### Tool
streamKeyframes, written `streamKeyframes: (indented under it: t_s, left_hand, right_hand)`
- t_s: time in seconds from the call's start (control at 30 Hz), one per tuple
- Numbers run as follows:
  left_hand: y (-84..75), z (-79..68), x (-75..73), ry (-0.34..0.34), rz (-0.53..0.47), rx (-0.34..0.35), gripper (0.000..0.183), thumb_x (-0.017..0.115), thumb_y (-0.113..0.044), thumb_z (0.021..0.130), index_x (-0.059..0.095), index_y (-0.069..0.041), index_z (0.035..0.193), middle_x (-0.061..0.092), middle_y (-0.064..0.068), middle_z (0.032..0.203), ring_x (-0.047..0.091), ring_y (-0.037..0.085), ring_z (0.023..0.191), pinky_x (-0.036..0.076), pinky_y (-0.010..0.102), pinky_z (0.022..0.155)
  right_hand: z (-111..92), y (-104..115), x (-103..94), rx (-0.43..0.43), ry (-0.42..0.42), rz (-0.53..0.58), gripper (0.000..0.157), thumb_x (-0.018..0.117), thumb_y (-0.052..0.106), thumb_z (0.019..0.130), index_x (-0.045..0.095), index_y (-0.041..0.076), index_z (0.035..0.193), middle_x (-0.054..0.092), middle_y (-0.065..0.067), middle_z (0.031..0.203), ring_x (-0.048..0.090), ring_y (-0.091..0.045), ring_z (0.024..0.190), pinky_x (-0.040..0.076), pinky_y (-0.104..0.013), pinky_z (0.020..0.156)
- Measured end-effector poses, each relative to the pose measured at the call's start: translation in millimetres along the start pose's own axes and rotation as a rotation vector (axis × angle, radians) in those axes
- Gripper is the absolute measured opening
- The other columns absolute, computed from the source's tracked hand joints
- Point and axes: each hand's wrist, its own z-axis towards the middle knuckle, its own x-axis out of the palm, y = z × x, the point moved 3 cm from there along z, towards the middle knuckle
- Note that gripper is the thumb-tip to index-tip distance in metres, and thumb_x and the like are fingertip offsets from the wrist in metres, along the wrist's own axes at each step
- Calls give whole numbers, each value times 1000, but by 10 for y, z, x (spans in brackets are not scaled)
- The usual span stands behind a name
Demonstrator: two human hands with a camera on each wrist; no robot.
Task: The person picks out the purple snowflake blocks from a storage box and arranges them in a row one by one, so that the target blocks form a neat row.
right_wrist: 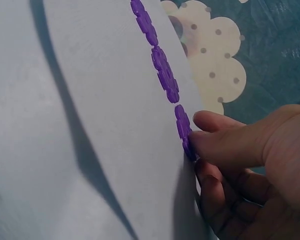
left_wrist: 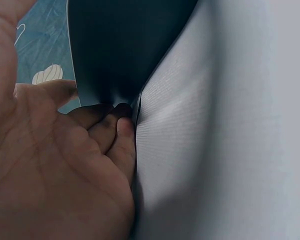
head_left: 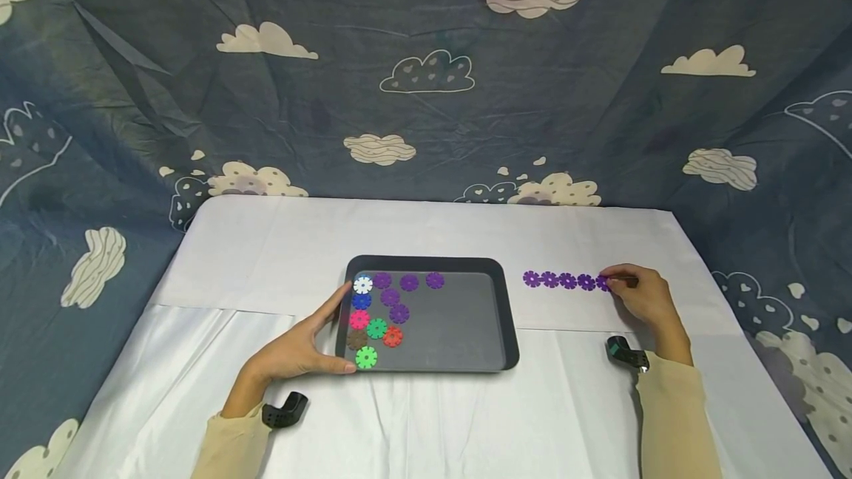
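Note:
Right of the tray, several purple snowflake discs (head_left: 567,281) lie flat on the white cloth in a straight row. My right hand (head_left: 644,300) pinches the purple snowflake disc (right_wrist: 183,125) at the row's right end between thumb and finger, partly covering it. On the other side, my left hand (head_left: 289,352) holds the left end of a dark grey tray (head_left: 452,331), thumb at the near corner and a finger at the far one. In the left wrist view, curled fingers (left_wrist: 124,140) press against the tray's outer wall.
Several more purple discs (head_left: 409,283) lie in the tray's upper left part. Along its left side are white (head_left: 362,284), blue (head_left: 361,301), pink (head_left: 359,318), brown, green and red (head_left: 393,336) discs. A dark cloud-patterned curtain (head_left: 426,13) stands behind the table.

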Motion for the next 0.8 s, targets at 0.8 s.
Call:
streamKeyframes:
  t_s: [0.8]
  left_hand:
    - [-24, -5, -3, 7, -4, 23, 126, 91, -30, 73, 3, -31, 163, 2, 12, 169, 0, 41, 154, 6, 71, 118]
  right_hand:
    - [20, 541, -150, -118, 89, 3, 40, 53, 34, 104, 64, 3, 128, 58, -27, 133, 53, -46, 120, 49, -63, 95]
